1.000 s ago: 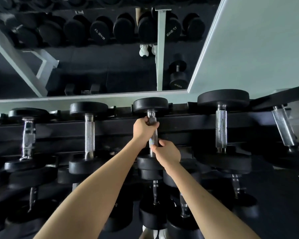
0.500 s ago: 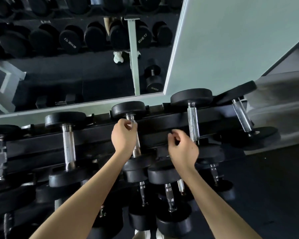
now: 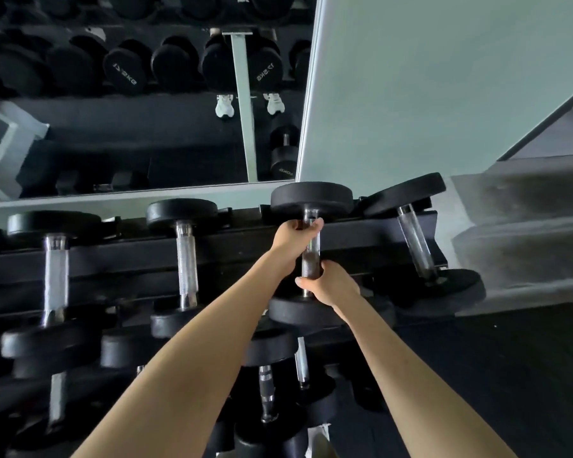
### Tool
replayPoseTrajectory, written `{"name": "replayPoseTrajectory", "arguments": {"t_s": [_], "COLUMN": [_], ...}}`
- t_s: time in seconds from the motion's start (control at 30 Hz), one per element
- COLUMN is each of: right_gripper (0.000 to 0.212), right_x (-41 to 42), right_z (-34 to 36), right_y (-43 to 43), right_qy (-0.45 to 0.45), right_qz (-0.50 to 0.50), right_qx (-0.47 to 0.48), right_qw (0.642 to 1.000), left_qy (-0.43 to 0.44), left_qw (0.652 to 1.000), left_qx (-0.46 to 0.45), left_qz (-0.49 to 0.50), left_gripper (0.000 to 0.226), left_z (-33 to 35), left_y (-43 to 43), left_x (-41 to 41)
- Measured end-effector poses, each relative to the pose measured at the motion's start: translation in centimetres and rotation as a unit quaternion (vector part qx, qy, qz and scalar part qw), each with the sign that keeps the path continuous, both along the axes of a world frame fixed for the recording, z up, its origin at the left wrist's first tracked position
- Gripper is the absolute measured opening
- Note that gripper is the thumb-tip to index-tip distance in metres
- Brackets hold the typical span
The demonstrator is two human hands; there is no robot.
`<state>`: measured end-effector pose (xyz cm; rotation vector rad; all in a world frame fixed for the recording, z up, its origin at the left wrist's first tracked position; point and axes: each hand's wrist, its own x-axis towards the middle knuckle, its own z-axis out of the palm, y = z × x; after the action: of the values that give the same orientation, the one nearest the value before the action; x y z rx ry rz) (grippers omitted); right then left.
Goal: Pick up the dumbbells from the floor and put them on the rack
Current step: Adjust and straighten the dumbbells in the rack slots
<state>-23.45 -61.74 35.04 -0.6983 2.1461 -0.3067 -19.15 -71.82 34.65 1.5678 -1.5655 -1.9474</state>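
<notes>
Head view: the dumbbell [image 3: 311,198] in hand lies on the top tier of the rack [image 3: 139,256], second from the right end, its far head toward the mirror [image 3: 146,133] and its near head toward the person. Its long axis runs near to far, straight across the rails and in line with both forearms. Both hands are clamped on its handle [image 3: 312,251], stacked along that axis. The left hand [image 3: 291,238] wraps the far part just under the far head, and the right hand [image 3: 328,284] wraps the near part just above the near head. Neither hand has to reach, and the piece already rests within the rack's row. What remains looks like squaring it in its cradle and letting go. Just to its right, the end dumbbell [image 3: 414,246] sits skewed, its far head leaning toward the held one, so there is little room on that side.

Half a second ago the left hand gripped the neighbouring dumbbell [image 3: 186,259] one place to the left, while the right hand hung in the air, holding nothing. Both hands have since shifted one place right onto this handle.
</notes>
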Motion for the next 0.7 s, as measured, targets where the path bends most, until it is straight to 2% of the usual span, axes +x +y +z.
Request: {"name": "replayPoseTrajectory", "arguments": {"t_s": [0.1,0.7], "right_gripper": [0.042,0.041], "right_x": [-0.7,-2.3], "right_z": [-0.6,-0.9], "right_y": [-0.2,-0.7], "right_qy": [-0.022,-0.02], "right_qz": [0.026,0.124], "right_qx": [-0.016,-0.021], "right_qw": [0.999,0.992], "left_qy": [0.021,0.056], "left_qw": [0.999,0.981], "left_qx": [0.025,0.095], "left_qz": [0.039,0.163], "left_gripper": [0.01,0.011], "left_z": [0.2,-0.5], "left_y": [0.3,0.6], "left_x": [-1.1,-0.5]}}
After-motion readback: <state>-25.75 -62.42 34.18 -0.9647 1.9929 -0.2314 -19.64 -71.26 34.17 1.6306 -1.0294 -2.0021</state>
